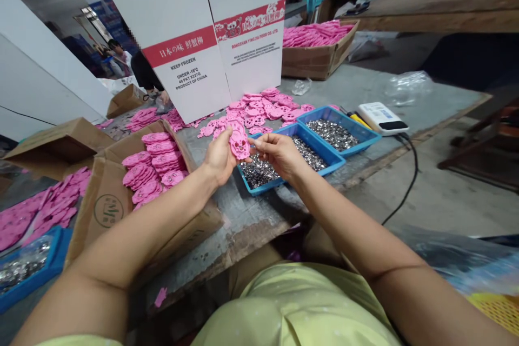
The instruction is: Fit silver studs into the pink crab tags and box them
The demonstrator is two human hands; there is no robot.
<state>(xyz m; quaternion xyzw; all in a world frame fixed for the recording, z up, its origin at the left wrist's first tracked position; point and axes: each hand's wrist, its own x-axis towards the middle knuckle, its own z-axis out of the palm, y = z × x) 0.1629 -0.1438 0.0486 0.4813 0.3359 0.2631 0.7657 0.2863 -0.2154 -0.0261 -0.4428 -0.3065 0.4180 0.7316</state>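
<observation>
My left hand [219,158] grips a flat pink plastic piece [239,142] with holes in it, held upright over the table. My right hand [277,152] is pinched at the piece's right edge, its fingertips closed on something too small to name. Just beneath both hands sits a blue tray [329,156] filled with small shiny metal parts [259,170]. A second blue tray [367,138] of the same metal parts lies beside it to the right. Loose pink pieces [263,108] are heaped on the table behind the trays.
An open cardboard box [106,203] at my left holds stacked pink pieces. A tall white carton [211,32] stands behind. Another box of pink pieces [316,59] sits far back. A white device [381,117] with a black cable lies at right. A person bends down in the far left background.
</observation>
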